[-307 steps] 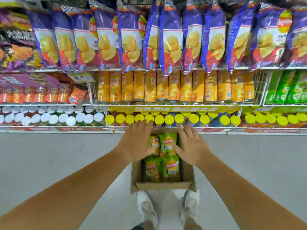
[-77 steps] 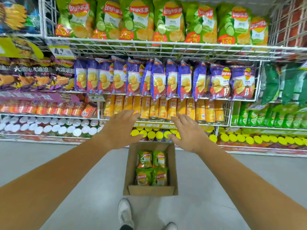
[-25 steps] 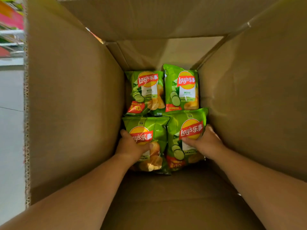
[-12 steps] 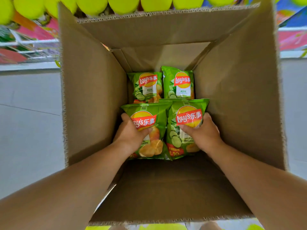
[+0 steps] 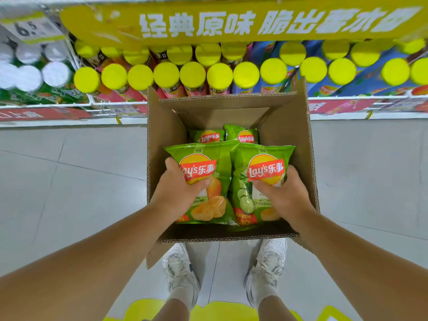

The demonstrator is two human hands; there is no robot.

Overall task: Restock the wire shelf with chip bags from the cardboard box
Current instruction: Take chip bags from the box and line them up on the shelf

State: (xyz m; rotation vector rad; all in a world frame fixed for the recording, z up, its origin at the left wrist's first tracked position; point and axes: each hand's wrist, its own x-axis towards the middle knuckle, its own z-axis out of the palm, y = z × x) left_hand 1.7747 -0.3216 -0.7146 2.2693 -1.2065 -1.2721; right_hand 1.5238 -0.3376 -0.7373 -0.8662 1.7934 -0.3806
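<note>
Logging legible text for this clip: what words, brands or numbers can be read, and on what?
"经典原味 脆出": yellow shelf banner; rest blurred.
"Lay's乐事", "1938": left green chip bag, in the left hand.
"Lay's乐事", "1938", "10": right green chip bag, in the right hand.
"Lay's乐事": two green bags lying in the brown cardboard box.
"6.5": white price tag, blurry.
Red shelf strip, bags' small print: unreadable.

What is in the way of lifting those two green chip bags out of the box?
Nothing visible. The left hand grips the left bag, the right hand the right bag; the box is open on top. Two more bags lie deeper. No bag shelf is in view.
</note>
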